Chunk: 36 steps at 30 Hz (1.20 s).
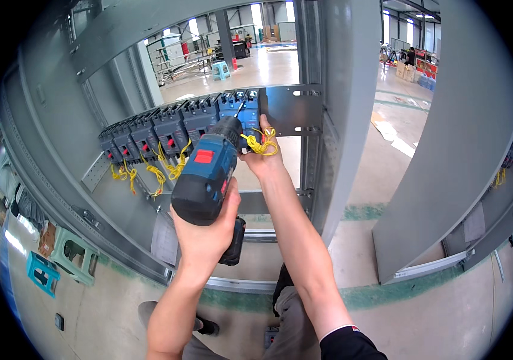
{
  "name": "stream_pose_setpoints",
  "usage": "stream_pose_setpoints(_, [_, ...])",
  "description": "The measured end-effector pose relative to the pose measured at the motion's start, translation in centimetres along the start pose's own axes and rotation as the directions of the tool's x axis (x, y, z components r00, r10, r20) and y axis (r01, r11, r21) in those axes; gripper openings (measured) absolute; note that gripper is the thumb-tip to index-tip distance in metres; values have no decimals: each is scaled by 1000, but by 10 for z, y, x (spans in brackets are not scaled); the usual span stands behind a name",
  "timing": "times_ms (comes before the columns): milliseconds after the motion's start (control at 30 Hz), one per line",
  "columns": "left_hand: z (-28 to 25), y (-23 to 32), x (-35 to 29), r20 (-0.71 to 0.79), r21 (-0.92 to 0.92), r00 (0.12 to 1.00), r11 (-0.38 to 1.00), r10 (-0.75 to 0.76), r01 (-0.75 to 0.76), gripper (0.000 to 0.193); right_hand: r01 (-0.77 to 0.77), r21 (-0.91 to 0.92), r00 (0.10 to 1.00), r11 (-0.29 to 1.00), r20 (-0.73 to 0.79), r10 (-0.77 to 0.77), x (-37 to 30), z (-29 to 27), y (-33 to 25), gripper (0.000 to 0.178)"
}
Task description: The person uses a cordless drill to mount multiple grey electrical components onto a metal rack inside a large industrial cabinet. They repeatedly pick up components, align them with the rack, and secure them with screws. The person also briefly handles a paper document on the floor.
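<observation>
My left hand [205, 237] is wrapped round the grip of a blue and black cordless drill [209, 171] with a red switch on top. Its long bit points up and away, the tip at the upper part of a circuit breaker [249, 117], lit blue at the right end of a row. Around that breaker's right side and lower edge, my right hand [263, 157] grips it, one finger stretched up along its edge. A bundle of yellow wire [262, 144] hangs over those fingers. The drill body hides part of the row and the breaker's lower left.
More dark circuit breakers [169, 133] with yellow wire coils run leftward along a metal mounting plate [292, 111]. A grey cabinet frame [343, 120] surrounds them. A second cabinet panel [448, 156] stands right. Plastic stools [73, 255] are on the floor at left.
</observation>
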<state>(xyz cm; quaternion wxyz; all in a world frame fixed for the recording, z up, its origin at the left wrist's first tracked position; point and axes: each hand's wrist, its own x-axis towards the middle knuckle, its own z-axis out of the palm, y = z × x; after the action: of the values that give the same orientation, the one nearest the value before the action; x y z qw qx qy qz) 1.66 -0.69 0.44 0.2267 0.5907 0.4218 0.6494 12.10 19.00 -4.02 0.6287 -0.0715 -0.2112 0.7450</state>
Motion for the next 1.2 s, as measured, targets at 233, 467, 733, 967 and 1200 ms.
stream_pose_setpoints(233, [10, 13, -5, -25, -119, 994, 987, -110, 106, 15, 82, 205, 994, 975, 57, -96, 20, -7, 13, 44])
stream_pose_setpoints(467, [0, 7, -5, -41, -91, 985, 983, -167, 163, 14, -115, 223, 990, 968, 110, 92, 6, -6, 15, 58])
stream_pose_setpoints(733, [10, -3, -7, -12, 45, 1000, 999, 20, -19, 13, -58, 253, 997, 966, -42, 71, 7, -5, 4, 52])
stream_pose_setpoints(967, [2, 17, -3, 10, -11, 990, 990, -138, 138, 11, -103, 147, 995, 984, -5, 105, -4, -11, 4, 59])
stream_pose_setpoints(1200, [-2, -5, -3, -14, 56, 997, 996, 71, -70, 12, -17, 38, 999, 999, 37, 16, -20, -10, 0, 54])
